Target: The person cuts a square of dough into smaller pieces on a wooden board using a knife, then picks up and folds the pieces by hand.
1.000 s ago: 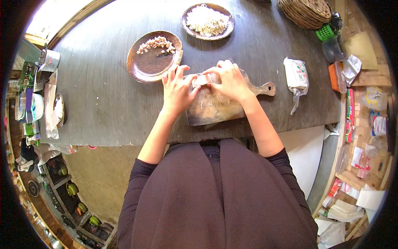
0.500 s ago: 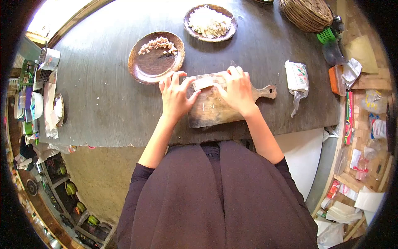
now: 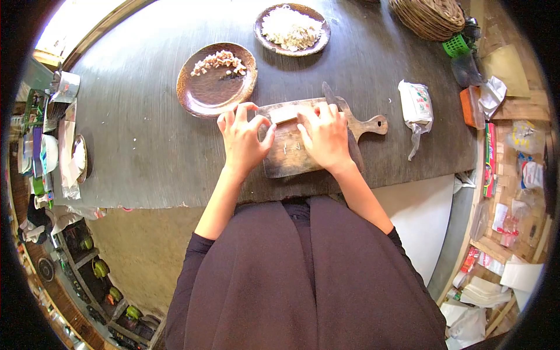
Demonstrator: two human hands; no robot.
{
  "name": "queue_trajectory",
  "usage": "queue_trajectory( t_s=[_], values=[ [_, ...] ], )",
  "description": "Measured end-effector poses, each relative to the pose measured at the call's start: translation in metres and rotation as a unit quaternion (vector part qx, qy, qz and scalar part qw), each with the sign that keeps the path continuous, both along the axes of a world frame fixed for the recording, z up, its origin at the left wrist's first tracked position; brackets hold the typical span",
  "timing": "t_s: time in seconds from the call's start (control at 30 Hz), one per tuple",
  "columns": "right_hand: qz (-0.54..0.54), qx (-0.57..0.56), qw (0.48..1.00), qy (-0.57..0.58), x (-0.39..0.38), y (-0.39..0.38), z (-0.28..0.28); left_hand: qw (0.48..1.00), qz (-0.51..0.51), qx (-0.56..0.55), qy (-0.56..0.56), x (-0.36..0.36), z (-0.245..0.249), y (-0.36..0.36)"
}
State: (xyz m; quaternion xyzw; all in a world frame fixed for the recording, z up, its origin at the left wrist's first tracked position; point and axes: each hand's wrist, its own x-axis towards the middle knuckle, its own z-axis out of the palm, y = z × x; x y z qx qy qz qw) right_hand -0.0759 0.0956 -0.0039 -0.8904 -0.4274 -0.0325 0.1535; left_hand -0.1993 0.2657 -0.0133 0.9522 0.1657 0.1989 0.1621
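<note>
A pale rectangular slab of food (image 3: 285,114) lies near the top of a wooden cutting board (image 3: 291,158). My left hand (image 3: 244,137) has curled fingers, with index finger and thumb pinched at the slab's left end. Bent over the right end is my right hand (image 3: 325,135), its fingers and thumb on the slab and partly hiding it. A knife (image 3: 328,92) lies across the board's right side, partly covered by my right hand. Small pale scraps rest on the board below the slab.
Beyond the board stand a brown plate (image 3: 205,98) with small diced pieces and another plate (image 3: 325,41) heaped with white shreds. A white plastic packet (image 3: 416,108) lies to the right. A wicker basket (image 3: 429,17) is at the far right; utensils and containers line the left edge.
My right hand has shifted slightly left and down along the slab, exposing more of the knife. My left hand has moved slightly left. The view has shifted a little.
</note>
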Motion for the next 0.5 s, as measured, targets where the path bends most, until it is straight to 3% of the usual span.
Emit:
queue_trajectory(
  t_s=[0.07,0.13,0.5],
  values=[
    [-0.008,-0.008,1.000,-0.007,0.004,0.002,0.002,1.000,0.010,-0.010,-0.001,0.001,0.002,0.002],
    [0.031,0.066,0.997,0.020,0.011,0.007,0.005,1.000,0.018,-0.022,0.000,0.002,0.001,0.002],
    [0.144,0.055,0.988,-0.021,0.032,0.030,-0.004,0.999,-0.018,0.028,0.005,0.017,-0.004,0.000]
  ],
)
